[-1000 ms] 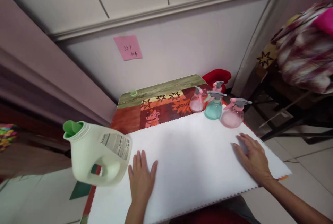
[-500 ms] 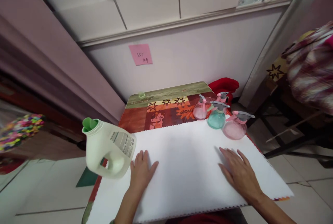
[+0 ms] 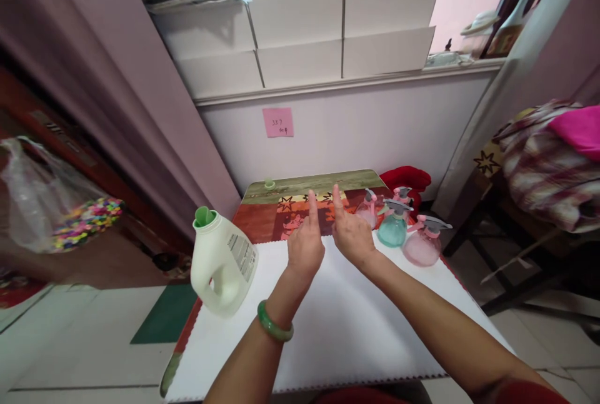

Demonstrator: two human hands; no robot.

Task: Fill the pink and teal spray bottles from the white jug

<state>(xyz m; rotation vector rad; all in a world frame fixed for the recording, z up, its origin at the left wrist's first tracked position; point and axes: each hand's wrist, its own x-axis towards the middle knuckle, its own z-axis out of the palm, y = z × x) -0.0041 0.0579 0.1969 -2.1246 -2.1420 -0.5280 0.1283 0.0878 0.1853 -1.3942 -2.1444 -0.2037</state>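
Both hands are raised over the far part of a white sheet [image 3: 328, 335], side by side and apart. On my left hand [image 3: 305, 244] one finger points up; the others are mostly hidden, and a green bangle [image 3: 274, 323] circles the wrist. My right hand [image 3: 354, 238] likewise has one finger up and holds nothing visible. To the left stands a pale green jug [image 3: 225, 269] with a green spout and no cap on it. Close by my right hand are a teal spray bottle [image 3: 392, 230], a larger pink spray bottle [image 3: 422, 247] and smaller pink spray bottles [image 3: 368, 210] behind.
A small green cap [image 3: 269, 184] lies at the patterned table's [image 3: 257, 213] far edge. Stacked white boxes [image 3: 295, 22] fill the sill, above a pink note [image 3: 278, 122]. A bag of colourful bits [image 3: 87, 222] hangs left. Clothes [image 3: 544, 166] drape a chair at right.
Both hands have lifted from the white sheet, moved forward and come closer together, each now with one finger raised. The view has tilted up, showing more boxes and the hanging bag.
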